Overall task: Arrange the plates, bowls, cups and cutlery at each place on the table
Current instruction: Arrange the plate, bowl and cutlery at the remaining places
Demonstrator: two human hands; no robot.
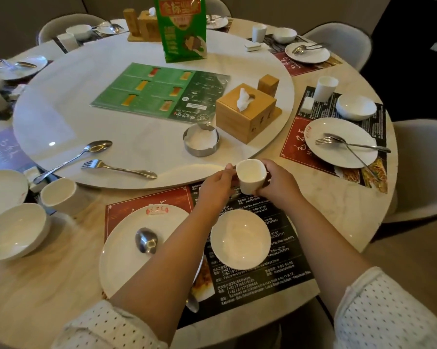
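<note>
I hold a small white cup point(251, 176) between my two hands, above the far edge of the placemat point(257, 250) in front of me. My right hand point(279, 183) is closed around its side and bottom, and the fingers of my left hand point(216, 187) pinch its rim from the other side. The cup is tilted, its opening facing me. Under my forearms, the white bowl point(240, 239) stands on the placemat, just beside the plate point(127, 250) that carries a spoon point(146, 240). Just beyond the cup, the turntable point(69, 117) edge comes near. On the bench point(338, 197) to the right of my hands there is free marble.
</note>
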